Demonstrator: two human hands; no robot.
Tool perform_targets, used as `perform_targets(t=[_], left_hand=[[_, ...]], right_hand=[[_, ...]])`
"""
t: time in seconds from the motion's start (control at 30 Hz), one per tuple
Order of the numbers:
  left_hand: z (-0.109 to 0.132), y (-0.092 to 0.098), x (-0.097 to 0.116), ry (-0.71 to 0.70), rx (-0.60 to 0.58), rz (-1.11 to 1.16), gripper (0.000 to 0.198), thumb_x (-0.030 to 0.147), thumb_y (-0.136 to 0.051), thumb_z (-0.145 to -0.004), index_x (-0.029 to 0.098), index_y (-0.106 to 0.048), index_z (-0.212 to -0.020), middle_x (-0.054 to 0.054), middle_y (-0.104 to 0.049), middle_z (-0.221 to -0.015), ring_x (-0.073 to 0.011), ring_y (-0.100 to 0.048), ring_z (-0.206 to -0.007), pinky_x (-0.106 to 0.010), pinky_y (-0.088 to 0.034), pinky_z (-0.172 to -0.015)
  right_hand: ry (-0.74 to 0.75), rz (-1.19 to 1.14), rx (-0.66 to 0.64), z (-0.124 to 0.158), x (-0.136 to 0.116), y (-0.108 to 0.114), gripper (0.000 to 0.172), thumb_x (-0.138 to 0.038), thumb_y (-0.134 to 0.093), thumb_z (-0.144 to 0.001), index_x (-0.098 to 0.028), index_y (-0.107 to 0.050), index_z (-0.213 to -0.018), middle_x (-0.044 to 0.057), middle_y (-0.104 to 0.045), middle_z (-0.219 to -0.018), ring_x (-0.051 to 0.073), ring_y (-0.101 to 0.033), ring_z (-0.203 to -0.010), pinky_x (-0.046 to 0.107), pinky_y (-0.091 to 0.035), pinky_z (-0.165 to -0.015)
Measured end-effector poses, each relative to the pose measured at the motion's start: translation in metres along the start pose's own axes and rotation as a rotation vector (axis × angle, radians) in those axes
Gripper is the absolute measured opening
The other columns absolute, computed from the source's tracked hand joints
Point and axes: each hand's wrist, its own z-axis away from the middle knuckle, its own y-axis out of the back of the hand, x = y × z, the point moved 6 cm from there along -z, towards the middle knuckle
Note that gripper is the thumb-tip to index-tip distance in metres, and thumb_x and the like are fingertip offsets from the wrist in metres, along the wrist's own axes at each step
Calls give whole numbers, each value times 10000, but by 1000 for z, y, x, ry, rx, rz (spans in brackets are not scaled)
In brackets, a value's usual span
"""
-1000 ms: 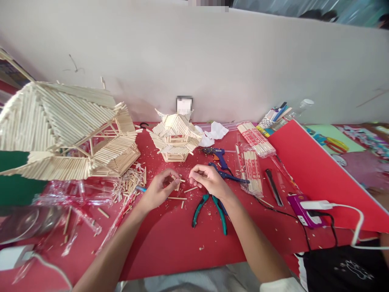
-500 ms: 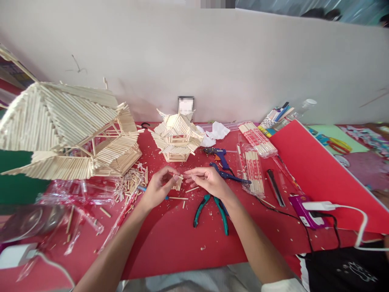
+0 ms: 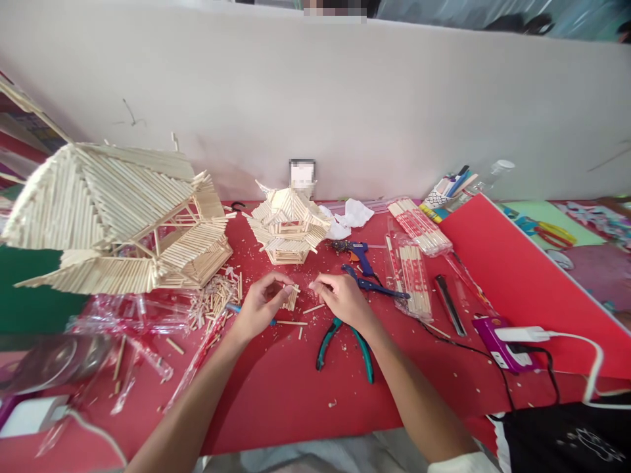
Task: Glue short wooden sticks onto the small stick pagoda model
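Note:
A small panel of short wooden sticks (image 3: 292, 299) sits at the fingertips of my left hand (image 3: 259, 305), pinched between thumb and fingers. Just right of it is my right hand (image 3: 340, 297), apart from the panel, its fingers curled in to the thumb; whatever they hold is too small to make out. Teal-handled pliers (image 3: 367, 358) lie partly beneath my right wrist. Loose stick pieces (image 3: 292, 322) rest on the red tabletop below the panel. Beyond both hands stands a small stick-built pavilion (image 3: 288, 226).
A larger stick pavilion (image 3: 133, 203) fills the left side, with a pile of cut sticks (image 3: 217, 299) beside it. To the right are a blue glue gun (image 3: 362, 256), a blue cutting tool (image 3: 379, 287), bagged sticks (image 3: 414, 279), a dark cutter knife (image 3: 449, 307) and a purple power strip (image 3: 497, 341).
My right hand has drawn away from the panel to the right, and its outstretched fingers have curled in. My left hand stays with the panel. The view has shifted slightly.

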Motion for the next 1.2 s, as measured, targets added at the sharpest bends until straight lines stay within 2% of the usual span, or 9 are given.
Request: perform_targets(t=[0.13,0.27,0.33,0.47,0.53,0.67,0.87,1.1,1.2], left_hand=[[-1,1,-1,6,21,5,265,433,-659,-892,171,-643,-932,-1,-607,-758,-118,-536,-657,-237,-434,-627],[-1,0,-2,13,22,14,267,432,-662,-892,171,-659,-943,-8,-622,-773,-121,-543,-669,-239,-440,-633],[-1,0,-3,19,31,12,272,437,-665,-889,172,-662,-948,-9,-626,-776,-122,-545,-667,-240,-439,-627],[-1,0,-2,19,45,7,261,429,-672,-885,173,-658,-934,-7,-625,-787,-118,-545,-672,-240,-441,-634],[-1,-1,-2,30,35,15,261,431,-669,-886,176,-652,-935,-8,-627,-787,-122,-556,-682,-244,-452,-643],[0,-3,-3,45,21,26,268,437,-661,-891,175,-641,-944,-3,-620,-769,-125,-567,-684,-249,-461,-653],[-1,-1,-7,59,29,27,259,426,-659,-895,172,-640,-945,3,-600,-749,-120,-544,-668,-240,-437,-637],[-1,2,-8,76,39,16,270,442,-660,-889,176,-645,-935,-3,-610,-746,-132,-553,-680,-243,-440,-649],[-2,2,-7,77,37,15,268,443,-660,-887,180,-640,-933,-4,-618,-755,-134,-558,-688,-244,-445,-659]], right_hand=[[8,65,-17,0,-1,0,445,-374,-404,-1041,-207,-531,-649,16,-612,-571,147,-561,-545,274,-368,-608],[4,-88,-138,3,2,-5,256,-182,-365,-1011,-201,-620,-997,43,-746,-845,145,-630,-642,270,-436,-670],[29,-145,-144,4,2,-5,328,-68,-382,-924,-206,-581,-1145,45,-737,-949,145,-638,-709,266,-455,-691],[85,-147,2,2,0,4,378,26,-367,-755,-203,-598,-947,38,-664,-892,164,-618,-823,280,-457,-761],[75,-146,28,1,-2,6,286,8,-396,-755,-208,-572,-820,17,-627,-808,159,-589,-756,271,-444,-710],[-6,-228,-12,1,-3,6,39,-183,-610,-847,-209,-587,-828,-1,-640,-794,141,-564,-660,250,-426,-612],[-113,-261,-47,-1,8,4,296,-424,-619,-929,-196,-698,-757,37,-713,-688,169,-626,-598,264,-446,-558],[-71,-227,-12,-3,17,6,283,-327,-486,-1002,-224,-745,-1052,39,-764,-802,161,-659,-628,279,-497,-635],[-120,-277,14,-3,24,7,209,-411,-666,-901,-219,-749,-908,35,-756,-771,170,-658,-622,279,-497,-607]])
